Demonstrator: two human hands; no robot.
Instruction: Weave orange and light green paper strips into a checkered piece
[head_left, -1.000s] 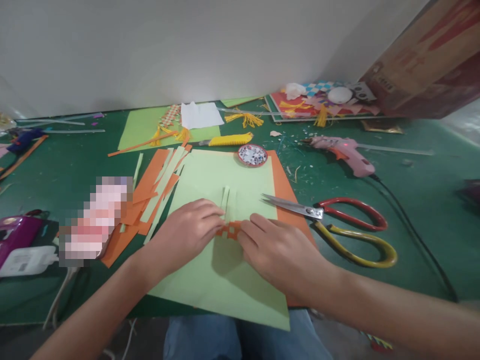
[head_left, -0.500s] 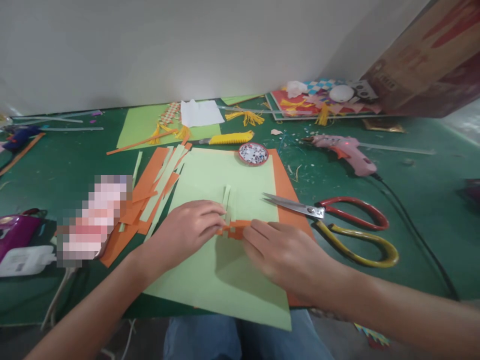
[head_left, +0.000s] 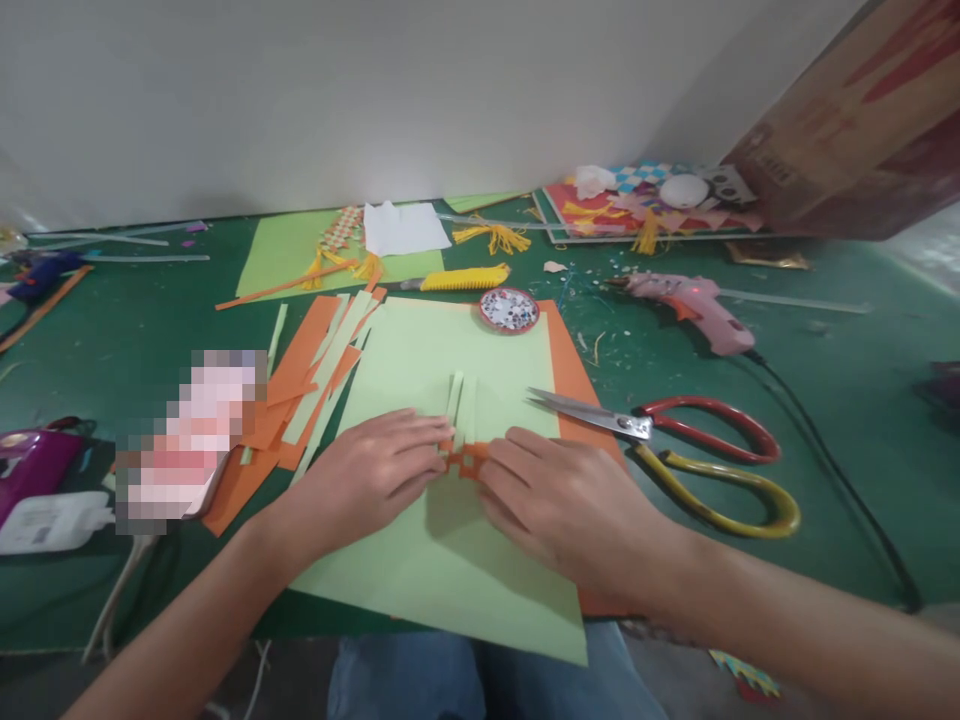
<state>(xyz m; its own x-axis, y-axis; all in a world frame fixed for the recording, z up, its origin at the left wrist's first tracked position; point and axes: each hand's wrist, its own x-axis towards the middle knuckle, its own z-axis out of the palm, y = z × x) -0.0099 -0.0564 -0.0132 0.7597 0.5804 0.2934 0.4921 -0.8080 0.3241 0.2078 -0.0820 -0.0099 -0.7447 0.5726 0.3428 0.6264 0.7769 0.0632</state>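
Far left, a purple item (head_left: 41, 465) and a white bottle (head_left: 56, 522) sit at the side, probably parked there to keep the middle free for handwork. Next, a phone (screen pixelated) (head_left: 191, 440) leans up at a slant, face toward the person, likely so it can be seen without being held. Beside it, loose orange and pale green strips (head_left: 319, 385) lie heaped, near the left hand, handy to pick from.

Left hand (head_left: 390, 462): fingers closed in a pinch on the left end of a small woven paper piece (head_left: 469, 462) — thumb tip hidden. The piece is between the two hands, over the pale green sheet (head_left: 427, 350), with green strip ends (head_left: 466, 412) sticking out away from the person. Right hand (head_left: 551, 490): fingers curled, pinching the right end; exact contact is covered by the knuckles. Gripping both ends seems meant to keep the narrow weave from slipping apart.

Behind, a dish of beads (head_left: 509, 311) rests at the sheet's far edge. Right again, scissors (head_left: 637, 428) lie partly on an orange sheet (head_left: 571, 365), handles outward — easy for the right hand. The pink glue gun (head_left: 697, 308) lies farther back, light on, nozzle apart from the sheets, presumably for safety.
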